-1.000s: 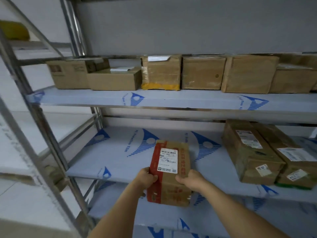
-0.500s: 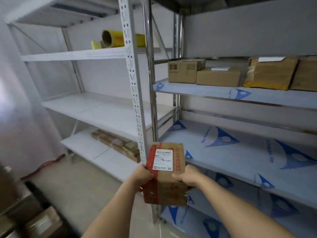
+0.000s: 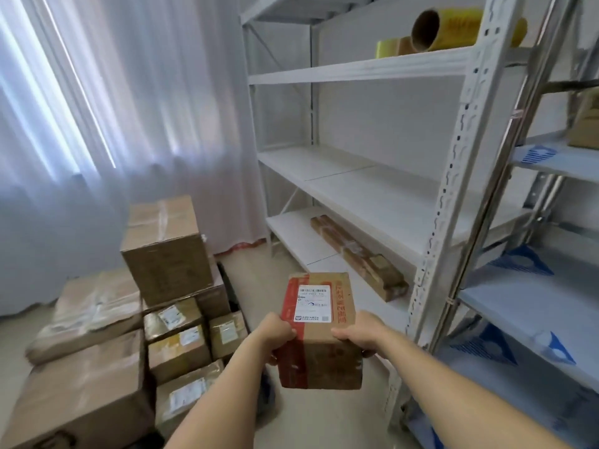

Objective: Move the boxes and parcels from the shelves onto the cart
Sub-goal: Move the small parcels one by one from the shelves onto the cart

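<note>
1. Small cardboard box (image 3: pixel 319 332), banded with red tape and bearing a white shipping label on its upper face: held in the air in front of the person, clear of every shelf, above bare floor between the racks and the stack of parcels.
2. Left hand (image 3: pixel 275 332): fingers curled round the box's left edge, thumb on top, gripping it.
3. Right hand (image 3: pixel 358 333): fingers wrapped round the right edge, gripping likewise; the box is carried by both hands.
4. Change: a second ago the box hung just over the blue-filmed shelf (image 3: pixel 531 306) with the view facing that rack; the view has since swung left, the grip is unchanged, and the shelf now lies off to the right.
5. Stack of parcels (image 3: pixel 168 319): newly in view at lower left, boxes piled several high; the cart under them is largely hidden.
6. Reading: the pick is done and the carry is under way; placing onto the stack appears to be what remains.
7. White rack (image 3: pixel 366 189): a long flat parcel (image 3: pixel 358 257) lies on its lowest shelf, yellow film rolls (image 3: pixel 453 24) on the top one.
</note>
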